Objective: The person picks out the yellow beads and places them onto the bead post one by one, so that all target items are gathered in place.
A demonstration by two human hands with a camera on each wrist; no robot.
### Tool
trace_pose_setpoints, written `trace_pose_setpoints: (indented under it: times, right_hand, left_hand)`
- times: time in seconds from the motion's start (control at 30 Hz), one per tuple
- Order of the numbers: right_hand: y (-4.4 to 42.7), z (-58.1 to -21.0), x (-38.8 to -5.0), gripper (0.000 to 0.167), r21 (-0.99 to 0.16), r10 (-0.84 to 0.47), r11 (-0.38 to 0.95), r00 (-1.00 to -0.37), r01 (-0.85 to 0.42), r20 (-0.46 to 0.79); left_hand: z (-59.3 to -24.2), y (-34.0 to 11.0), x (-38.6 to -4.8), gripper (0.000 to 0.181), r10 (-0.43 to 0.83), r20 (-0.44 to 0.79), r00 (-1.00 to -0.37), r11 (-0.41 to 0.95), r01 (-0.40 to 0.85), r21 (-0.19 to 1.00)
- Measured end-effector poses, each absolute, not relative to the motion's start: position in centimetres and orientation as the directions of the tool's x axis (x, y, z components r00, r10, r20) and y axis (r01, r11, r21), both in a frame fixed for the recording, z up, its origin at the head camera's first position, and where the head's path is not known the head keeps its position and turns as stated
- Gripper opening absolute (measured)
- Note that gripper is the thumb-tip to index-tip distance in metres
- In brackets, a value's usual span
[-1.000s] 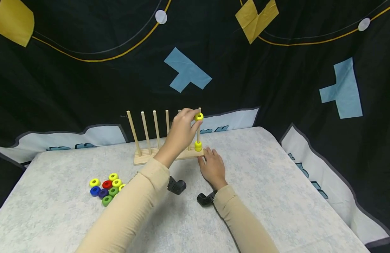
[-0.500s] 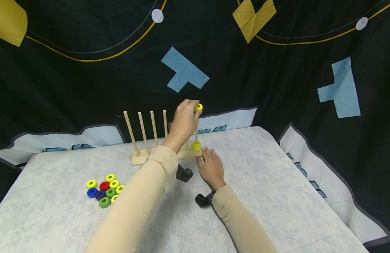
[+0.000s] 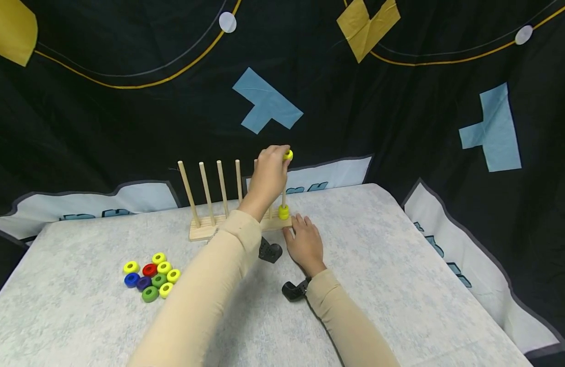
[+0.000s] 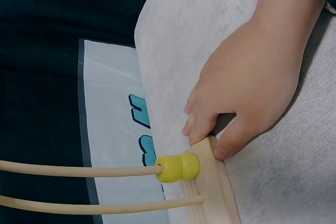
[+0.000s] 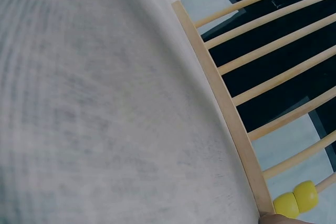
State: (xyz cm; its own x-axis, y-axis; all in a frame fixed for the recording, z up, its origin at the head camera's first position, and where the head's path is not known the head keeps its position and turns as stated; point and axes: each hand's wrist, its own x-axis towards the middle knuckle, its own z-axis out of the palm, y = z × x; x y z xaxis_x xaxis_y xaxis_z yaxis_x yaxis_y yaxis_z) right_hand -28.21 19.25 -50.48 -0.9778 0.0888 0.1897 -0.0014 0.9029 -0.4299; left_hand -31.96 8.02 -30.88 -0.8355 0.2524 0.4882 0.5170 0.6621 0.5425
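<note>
Head view: a yellow bead is pinched between the thumb and fingers of the left hand, at the height of the peg tops and above the rightmost peg; whether it is threaded on that peg cannot be told. Below it, two stacked yellow beads are carried at the foot of the same peg. Just beside them, the end of the wooden base is held between the thumb and fingers of the right hand, as is shown also by the left wrist view, while the other pegs are left bare. Well apart from both hands, near the left forearm, a cluster of loose beads is spread on the bench: five yellow, two green, one red, one blue and one purple. Behind, the bench is backed by a black cloth bearing blue patches.
</note>
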Motion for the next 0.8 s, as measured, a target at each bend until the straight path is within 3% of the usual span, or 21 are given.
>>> trace_pose_setpoints:
  times: [0.6,0.8]
  right_hand:
    - [19.16,-50.46,-28.24,0.053,-0.422,0.092,0.906,-0.978,0.004,0.189]
    - [19.18,-50.44,-28.30,0.052,-0.421,0.087,0.907,-0.977,-0.002,0.193]
  left_hand:
    - [-30.98,8.06,-32.37,0.039,0.242,0.482,-0.842,0.684,0.500,0.532]
    - [-31.11,7.95,-32.41,0.040,0.256,0.517,-0.817,0.685,0.531,0.499]
